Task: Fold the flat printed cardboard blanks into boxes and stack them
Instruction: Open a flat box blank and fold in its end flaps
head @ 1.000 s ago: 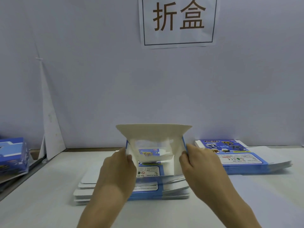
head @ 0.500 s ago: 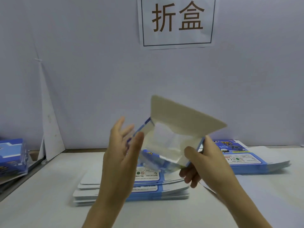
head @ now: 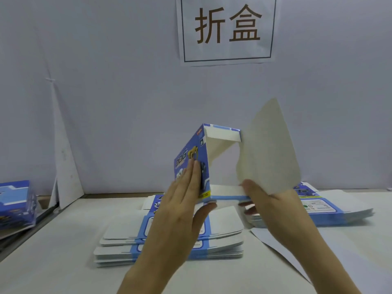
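I hold a half-formed blue printed box (head: 220,158) above the table, its open end facing me and its white inside showing. My left hand (head: 180,209) lies flat with straight fingers against the box's blue left face, the thumb under its lower edge. My right hand (head: 269,205) pinches the lower right edge, where a large white flap (head: 269,149) stands up. A pile of flat blanks (head: 169,240) lies under my hands. A second pile of blanks (head: 318,209) lies to the right.
Folded blue boxes (head: 16,203) sit at the far left beyond the table's edge. A white wall stands close behind with a paper sign (head: 227,28). A white folded card (head: 63,158) leans on the wall at left. A white sheet (head: 297,251) covers the table at right.
The box has been turned upright and squared up, so its blue face now points left. The big white flap swung from the top to the right side. My left hand flattened onto the blue face.
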